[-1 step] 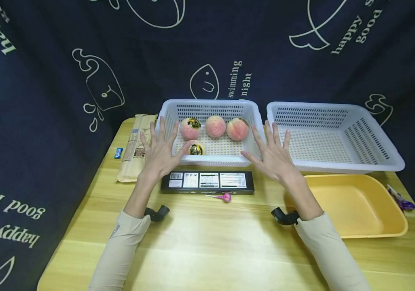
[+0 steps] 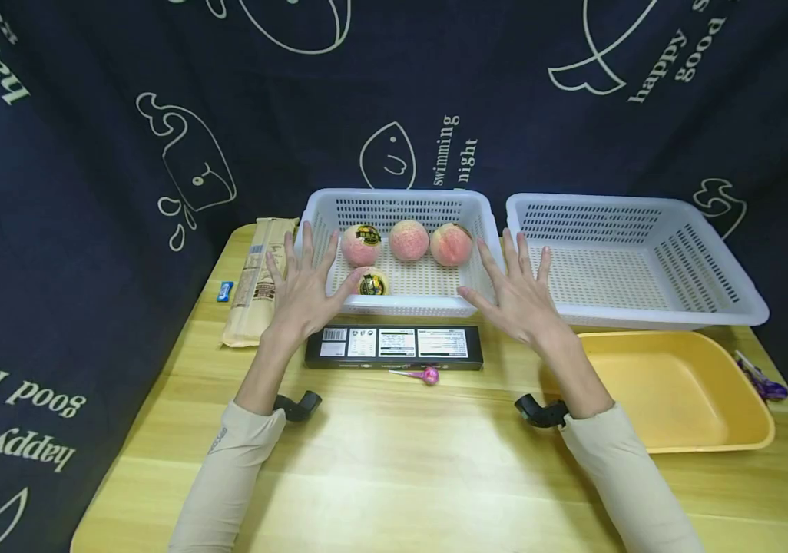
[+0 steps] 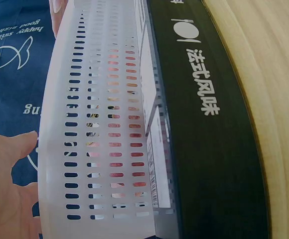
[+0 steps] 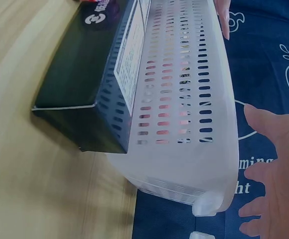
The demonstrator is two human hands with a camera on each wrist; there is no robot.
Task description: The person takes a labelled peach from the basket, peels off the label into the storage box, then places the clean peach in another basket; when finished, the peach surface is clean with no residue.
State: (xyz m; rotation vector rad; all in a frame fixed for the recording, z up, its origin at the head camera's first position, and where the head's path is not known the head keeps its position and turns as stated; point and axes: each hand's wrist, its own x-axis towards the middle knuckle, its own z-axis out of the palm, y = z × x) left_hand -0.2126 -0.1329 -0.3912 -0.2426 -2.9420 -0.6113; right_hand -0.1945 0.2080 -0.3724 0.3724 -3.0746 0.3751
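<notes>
My left hand [image 2: 306, 296] is spread with straight fingers over the left end of a white perforated basket [image 2: 408, 304]. Over that basket's right end my right hand [image 2: 521, 303] is spread the same way, holding nothing. Several peaches [image 2: 408, 240] lie in the basket, two of them with black-and-gold stickers; the front peach [image 2: 372, 283] is partly behind my left thumb. In the left wrist view my fingers [image 3: 15, 149] appear beside the basket's rim. The right wrist view has my right hand [image 4: 279, 164] near the rim too.
A black box [image 2: 394, 347] lies before the basket, a pink lollipop [image 2: 430, 375] in front of it. Leftward are a beige packet [image 2: 256, 292] and small blue wrapper [image 2: 225, 291]. A second white basket [image 2: 643, 315], yellow tub [image 2: 677, 407] and purple-wrapped lollipop [image 2: 767, 386] are on the right.
</notes>
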